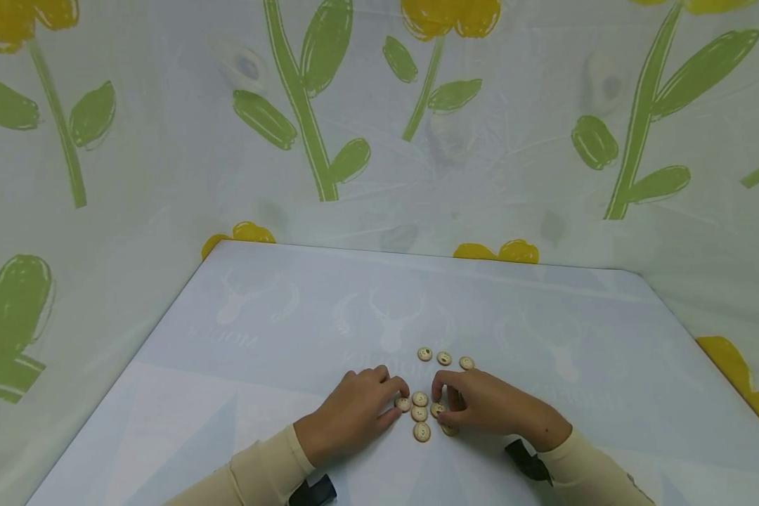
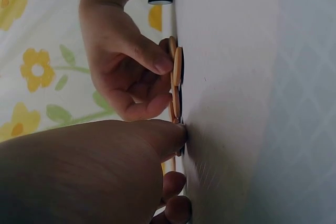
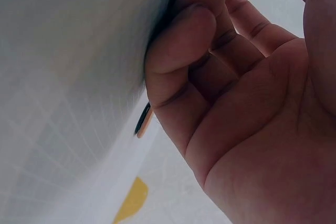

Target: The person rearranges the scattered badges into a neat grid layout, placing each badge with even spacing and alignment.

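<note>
Small round wooden buttons lie flat on the table [image 1: 278, 436]. My left hand [image 1: 358, 414] pinches one button [image 1: 403, 404] between thumb and index finger at the left of a short column. In that column are an upper button [image 1: 420, 399], a middle button [image 1: 419, 414] and a lower button [image 1: 422, 431]. To its right, my right hand [image 1: 487, 402] pinches another button [image 1: 438, 410] with thumb and index finger. Beneath the right thumb a further button [image 1: 450, 429] is partly hidden. In the left wrist view, my left hand [image 2: 105, 166] covers its own button.
Beyond the hands, three more buttons lie in a loose row: a left one [image 1: 424, 353], a middle one [image 1: 443, 358] and a right one [image 1: 466, 362] close to the right knuckles. A flower-printed cloth [image 1: 183, 140] hangs behind the table's far edge.
</note>
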`<state>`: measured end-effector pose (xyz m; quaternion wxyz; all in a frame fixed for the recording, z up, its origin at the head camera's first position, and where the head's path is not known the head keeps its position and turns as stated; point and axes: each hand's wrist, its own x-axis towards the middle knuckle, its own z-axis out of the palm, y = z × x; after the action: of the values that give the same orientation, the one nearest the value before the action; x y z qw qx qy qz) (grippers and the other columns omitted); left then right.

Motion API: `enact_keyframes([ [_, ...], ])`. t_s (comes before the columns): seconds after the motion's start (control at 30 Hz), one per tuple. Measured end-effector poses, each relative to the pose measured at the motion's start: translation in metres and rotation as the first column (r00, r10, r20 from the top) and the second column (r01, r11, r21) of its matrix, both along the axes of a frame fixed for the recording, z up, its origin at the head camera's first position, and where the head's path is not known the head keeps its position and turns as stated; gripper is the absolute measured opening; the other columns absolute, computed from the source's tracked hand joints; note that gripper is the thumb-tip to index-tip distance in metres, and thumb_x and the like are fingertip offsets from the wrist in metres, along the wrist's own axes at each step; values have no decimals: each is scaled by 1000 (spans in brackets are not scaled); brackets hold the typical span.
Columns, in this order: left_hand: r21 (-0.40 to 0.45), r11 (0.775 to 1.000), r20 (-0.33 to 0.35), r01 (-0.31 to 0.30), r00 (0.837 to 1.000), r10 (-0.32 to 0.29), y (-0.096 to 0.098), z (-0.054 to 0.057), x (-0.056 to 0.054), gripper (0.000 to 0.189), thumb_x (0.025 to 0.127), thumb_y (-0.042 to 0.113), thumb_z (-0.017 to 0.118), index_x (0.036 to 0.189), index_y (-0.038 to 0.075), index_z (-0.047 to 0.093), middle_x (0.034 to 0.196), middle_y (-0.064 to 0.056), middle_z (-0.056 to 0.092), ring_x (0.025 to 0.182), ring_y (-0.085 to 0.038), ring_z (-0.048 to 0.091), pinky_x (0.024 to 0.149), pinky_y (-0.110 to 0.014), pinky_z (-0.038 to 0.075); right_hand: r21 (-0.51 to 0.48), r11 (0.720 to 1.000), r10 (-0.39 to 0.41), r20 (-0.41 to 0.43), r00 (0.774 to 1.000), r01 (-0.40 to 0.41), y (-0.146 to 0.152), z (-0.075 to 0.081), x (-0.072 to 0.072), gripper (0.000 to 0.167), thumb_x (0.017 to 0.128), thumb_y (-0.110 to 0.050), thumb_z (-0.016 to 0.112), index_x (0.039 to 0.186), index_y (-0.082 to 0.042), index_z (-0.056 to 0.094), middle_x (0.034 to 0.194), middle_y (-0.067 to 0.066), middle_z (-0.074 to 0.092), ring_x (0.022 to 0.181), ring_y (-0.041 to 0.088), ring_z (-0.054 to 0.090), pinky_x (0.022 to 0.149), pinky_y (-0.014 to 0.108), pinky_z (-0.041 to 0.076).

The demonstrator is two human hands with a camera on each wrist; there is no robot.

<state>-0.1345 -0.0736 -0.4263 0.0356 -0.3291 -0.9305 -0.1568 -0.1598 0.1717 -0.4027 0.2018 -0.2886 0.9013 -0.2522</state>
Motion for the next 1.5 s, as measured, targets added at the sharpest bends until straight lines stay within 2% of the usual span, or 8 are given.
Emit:
enact_keyframes([
  [0.67, 1, 1000, -8, -8, 1000, 8, 0, -1, 0, 16, 94, 31, 69, 109, 26, 70, 85, 8, 57, 75, -6, 54, 63, -24, 37, 17, 1000, -26, -17, 1000, 26, -3, -1, 1, 16, 87, -24, 77, 95, -21, 63, 65, -11, 56, 57, 0, 49, 53, 21, 43],
  [0.97, 9, 1000, -16, 11, 1000, -11, 0, 0, 1, 16, 94, 30, 70, 109, 25, 69, 85, 7, 57, 76, -6, 54, 64, -24, 37, 16, 999, -38, -10, 999, 39, -4, -1, 4, 17, 87, -25, 77, 94, -20, 62, 65, -10, 56, 57, 1, 49, 53, 22, 42],
  [1.5, 3, 1000, 7, 10, 1000, -10, 0, 4, 2, 14, 94, 29, 70, 108, 26, 68, 85, 8, 57, 75, -5, 52, 63, -25, 35, 1, 1000, -3, -26, 1000, 3, -2, -2, 2, 16, 87, -22, 76, 93, -20, 61, 66, -12, 56, 58, 0, 50, 54, 22, 44],
])
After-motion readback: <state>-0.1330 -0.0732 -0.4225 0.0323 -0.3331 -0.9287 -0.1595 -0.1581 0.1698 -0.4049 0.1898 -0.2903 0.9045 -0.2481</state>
